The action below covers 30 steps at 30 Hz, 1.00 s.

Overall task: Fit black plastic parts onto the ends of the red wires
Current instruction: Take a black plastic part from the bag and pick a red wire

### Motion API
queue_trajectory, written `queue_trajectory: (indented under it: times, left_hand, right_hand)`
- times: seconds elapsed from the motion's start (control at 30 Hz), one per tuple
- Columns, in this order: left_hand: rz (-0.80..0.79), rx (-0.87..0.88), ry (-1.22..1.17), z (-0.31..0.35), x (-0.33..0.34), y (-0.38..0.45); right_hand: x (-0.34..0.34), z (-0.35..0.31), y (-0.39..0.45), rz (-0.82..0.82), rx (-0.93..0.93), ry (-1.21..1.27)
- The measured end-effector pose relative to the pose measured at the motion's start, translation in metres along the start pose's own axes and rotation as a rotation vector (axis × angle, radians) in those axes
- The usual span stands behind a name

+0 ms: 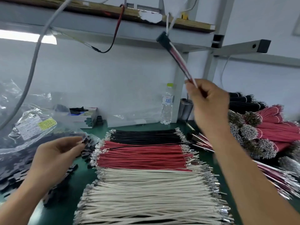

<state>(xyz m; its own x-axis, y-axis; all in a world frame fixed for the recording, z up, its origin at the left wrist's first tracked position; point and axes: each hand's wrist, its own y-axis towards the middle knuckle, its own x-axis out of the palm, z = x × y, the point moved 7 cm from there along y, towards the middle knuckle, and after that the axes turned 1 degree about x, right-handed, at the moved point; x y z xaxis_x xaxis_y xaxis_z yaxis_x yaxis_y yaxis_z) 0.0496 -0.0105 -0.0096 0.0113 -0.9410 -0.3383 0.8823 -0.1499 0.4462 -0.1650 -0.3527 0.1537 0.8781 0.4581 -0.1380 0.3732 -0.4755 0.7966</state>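
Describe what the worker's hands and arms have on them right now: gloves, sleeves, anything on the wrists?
Nothing is worn. Both the left hand and the right hand are bare, with no gloves. Both forearms are uncovered down to the frame edge: no sleeves, watch, strap or rings visible on the fingers.

A single wide-angle view from a camera worn on the person's head, looking forward and slightly down across the green worktop [178, 127]. It sits close above the near edge, facing the far wall [97, 75] and an overhead shelf [97, 12]. Straight lines bend toward the edges.
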Motion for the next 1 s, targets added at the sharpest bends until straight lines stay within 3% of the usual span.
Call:
queue_trajectory:
  times: [0.07, 0.13, 0.27, 0.4, 0.47, 0.57, 0.63, 0.77, 0.87, 1.0]
  left_hand:
    - [0.005, 0.108, 0.449, -0.012, 0.0, 0.007]
    - [-0.102, 0.141, 0.697, -0.023, 0.01, 0.011]
    - [-0.217, 0.076, 0.944, -0.027, 0.02, 0.011]
    - [-0.259, 0.044, 1.028, -0.014, 0.025, 0.006]
    - [-0.285, 0.039, 1.055, -0.01, 0.026, 0.003]
    - [-0.299, 0.042, 1.051, -0.003, 0.027, -0.002]
    - [-0.308, 0.054, 1.04, 0.0, 0.029, -0.004]
    - [-0.293, 0.095, 1.036, 0.002, 0.027, -0.006]
    - [-0.285, 0.111, 1.014, 0.0, 0.024, -0.005]
    - [-0.258, 0.115, 0.983, 0.0, 0.022, -0.004]
  right_hand:
    - [-0.027, 0.032, 0.025, -0.081, 0.078, -0.281]
    - [-0.048, 0.078, 0.03, -0.277, 0.177, -0.737]
    - [-0.087, 0.168, -0.009, -0.54, 0.395, -1.196]
    - [-0.097, 0.203, -0.037, -0.596, 0.459, -1.358]
    - [-0.078, 0.194, -0.035, -0.492, 0.311, -1.329]
    - [-0.006, 0.151, -0.038, -0.439, 0.062, -1.0]
    - [0.058, 0.119, -0.046, -0.527, -0.018, -0.76]
    - [0.165, 0.08, -0.068, -0.796, 0.059, -0.361]
    - [0.207, 0.067, -0.084, -0.929, 0.03, -0.317]
    - [0.224, 0.063, -0.093, -0.953, -0.017, -0.392]
